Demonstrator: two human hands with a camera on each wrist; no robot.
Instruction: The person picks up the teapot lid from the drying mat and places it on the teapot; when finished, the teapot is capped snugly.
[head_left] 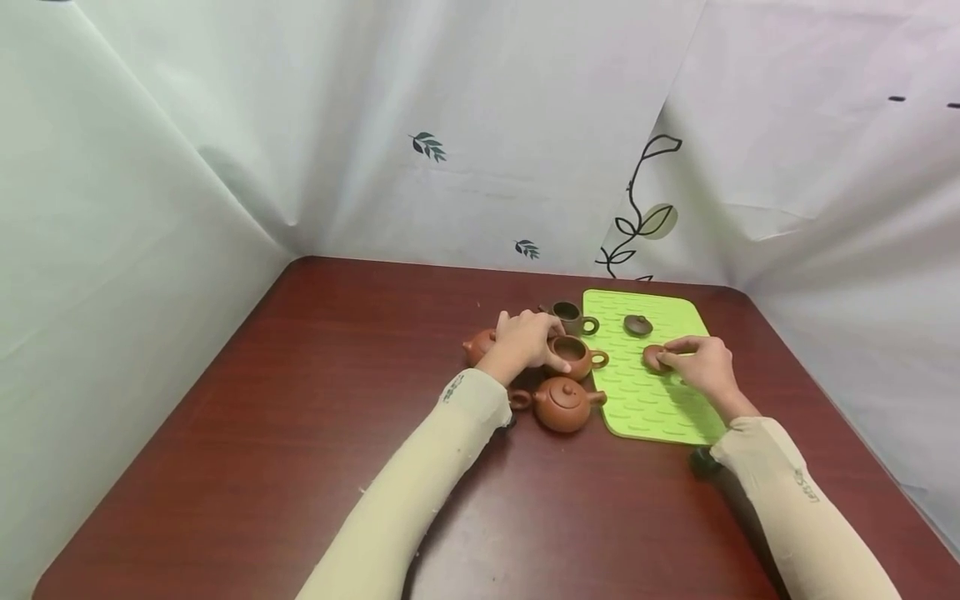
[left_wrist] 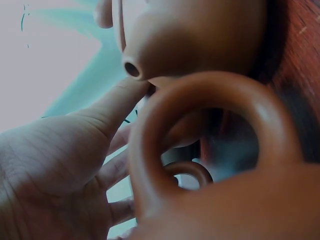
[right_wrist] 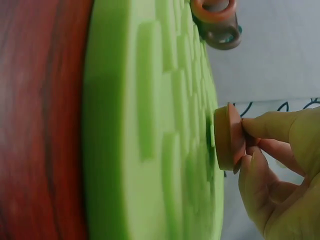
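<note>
In the head view my left hand (head_left: pixel 525 340) holds the side of a lidless reddish-brown teapot (head_left: pixel 576 367), its ring handle lying over the green mat's edge. My right hand (head_left: pixel 701 367) pinches a reddish-brown teapot lid (head_left: pixel 654 358) above the mat. The right wrist view shows the lid (right_wrist: pixel 229 137) tilted on edge to the camera, with thumb and fingers at its knob. In the left wrist view, my left hand (left_wrist: pixel 55 155) reaches past a teapot's spout (left_wrist: pixel 135 65) and a large ring handle (left_wrist: pixel 215 82), which hide its fingertips' contact.
A lidded teapot (head_left: pixel 564 407) stands in front of the held one, another (head_left: pixel 478 346) to its left. Behind is a dark lidless teapot (head_left: pixel 566 315). A dark lid (head_left: pixel 637 325) lies on the green mat (head_left: pixel 637 417). White cloth (head_left: pixel 465 200) hangs around the brown table (head_left: pixel 315 433).
</note>
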